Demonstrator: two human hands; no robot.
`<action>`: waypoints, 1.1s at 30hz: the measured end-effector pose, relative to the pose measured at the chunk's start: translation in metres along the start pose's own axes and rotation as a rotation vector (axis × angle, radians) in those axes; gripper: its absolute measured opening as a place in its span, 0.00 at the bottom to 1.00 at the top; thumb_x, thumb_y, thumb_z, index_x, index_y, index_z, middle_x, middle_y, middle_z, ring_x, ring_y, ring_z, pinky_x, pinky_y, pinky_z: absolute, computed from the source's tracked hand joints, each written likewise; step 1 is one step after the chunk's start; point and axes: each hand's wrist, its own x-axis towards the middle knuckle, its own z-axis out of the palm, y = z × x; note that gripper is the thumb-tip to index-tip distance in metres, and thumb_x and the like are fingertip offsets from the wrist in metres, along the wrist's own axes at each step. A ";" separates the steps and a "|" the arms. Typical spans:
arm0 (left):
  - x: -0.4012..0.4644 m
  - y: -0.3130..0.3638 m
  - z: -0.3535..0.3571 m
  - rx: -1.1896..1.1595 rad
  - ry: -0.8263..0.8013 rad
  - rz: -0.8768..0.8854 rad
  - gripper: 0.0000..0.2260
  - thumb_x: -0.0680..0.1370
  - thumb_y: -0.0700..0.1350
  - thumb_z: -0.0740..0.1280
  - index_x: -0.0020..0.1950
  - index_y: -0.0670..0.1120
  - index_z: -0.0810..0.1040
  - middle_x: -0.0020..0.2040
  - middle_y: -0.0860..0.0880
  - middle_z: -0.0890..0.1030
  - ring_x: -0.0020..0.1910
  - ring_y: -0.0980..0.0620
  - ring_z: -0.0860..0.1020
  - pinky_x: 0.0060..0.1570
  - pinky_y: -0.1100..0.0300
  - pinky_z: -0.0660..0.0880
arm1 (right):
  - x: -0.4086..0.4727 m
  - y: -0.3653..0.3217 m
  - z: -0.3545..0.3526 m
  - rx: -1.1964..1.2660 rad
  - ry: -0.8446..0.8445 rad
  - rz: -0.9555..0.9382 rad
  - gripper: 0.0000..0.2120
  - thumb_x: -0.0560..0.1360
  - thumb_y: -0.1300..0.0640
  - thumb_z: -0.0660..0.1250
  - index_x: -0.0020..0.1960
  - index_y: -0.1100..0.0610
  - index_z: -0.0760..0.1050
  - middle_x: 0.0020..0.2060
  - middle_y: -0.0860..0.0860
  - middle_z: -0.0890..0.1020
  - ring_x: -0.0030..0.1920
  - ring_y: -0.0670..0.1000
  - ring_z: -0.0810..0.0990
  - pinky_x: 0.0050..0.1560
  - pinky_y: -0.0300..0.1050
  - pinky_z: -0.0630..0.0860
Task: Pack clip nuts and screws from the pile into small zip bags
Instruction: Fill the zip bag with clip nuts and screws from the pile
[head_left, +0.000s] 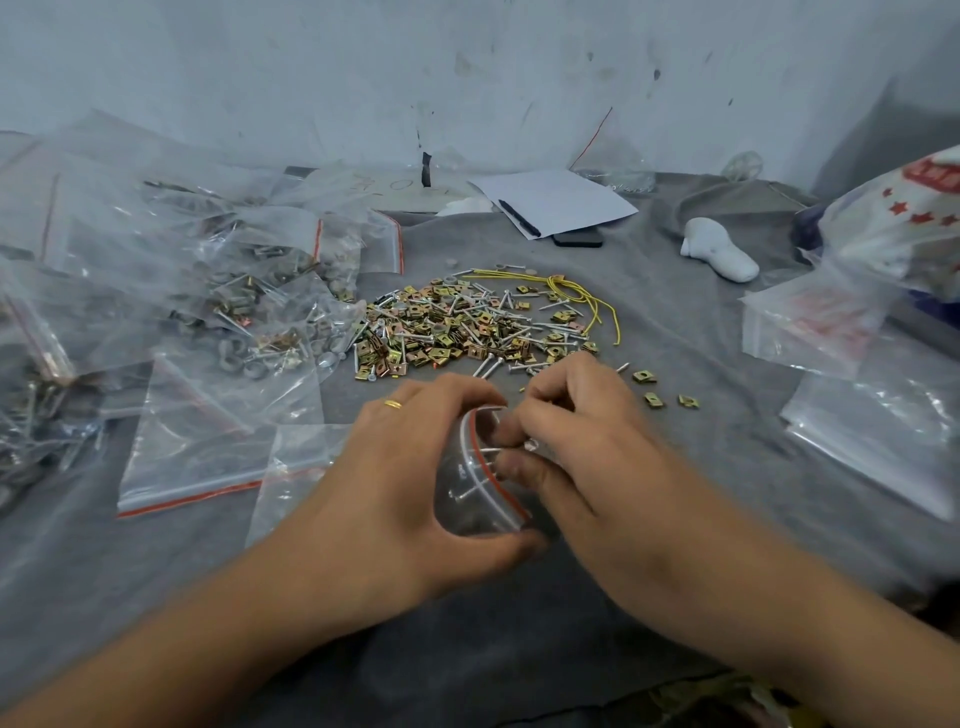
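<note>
Between our two hands, low on the grey cloth, sits the small zip bag, its red-striped mouth held wide and a few screws showing through the clear film. Our left hand curls round the bag, thumb under its near edge and fingers over the far rim, a gold ring on one finger. Our right hand is at the bag's mouth with its fingertips bunched together, pinching what looks like a screw partly inside the opening; the blur keeps us from saying more. Just beyond our knuckles lies the pile of clip nuts and screws, brass-coloured squares mixed with silver shanks, and three loose clip nuts lie apart to its right. A yellow cord loops along the pile's far right edge. To the left, filled zip bags heap up, with flat empty ones nearer us. More clear bags lie at the right. Farther back we see a sheet of paper with a pen on it and a white object against the wall side.
</note>
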 end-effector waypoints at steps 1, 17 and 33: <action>0.000 0.001 0.000 0.028 -0.008 0.019 0.34 0.64 0.66 0.76 0.66 0.57 0.73 0.59 0.64 0.75 0.61 0.59 0.75 0.59 0.52 0.74 | 0.000 -0.002 0.000 -0.029 -0.005 0.001 0.04 0.81 0.49 0.64 0.51 0.47 0.76 0.57 0.41 0.66 0.59 0.41 0.64 0.56 0.30 0.66; -0.003 -0.002 0.000 0.032 -0.021 -0.023 0.37 0.64 0.73 0.73 0.70 0.65 0.68 0.60 0.67 0.75 0.62 0.61 0.74 0.63 0.56 0.72 | 0.022 0.046 -0.044 0.318 0.119 0.054 0.05 0.81 0.53 0.71 0.50 0.47 0.86 0.51 0.42 0.86 0.56 0.44 0.83 0.56 0.37 0.76; -0.004 -0.003 0.001 -0.018 -0.028 -0.049 0.36 0.64 0.71 0.74 0.69 0.63 0.69 0.60 0.62 0.77 0.62 0.56 0.77 0.63 0.54 0.74 | 0.036 0.104 -0.046 -0.327 -0.113 0.125 0.07 0.76 0.50 0.76 0.52 0.39 0.85 0.48 0.43 0.77 0.53 0.48 0.78 0.55 0.54 0.77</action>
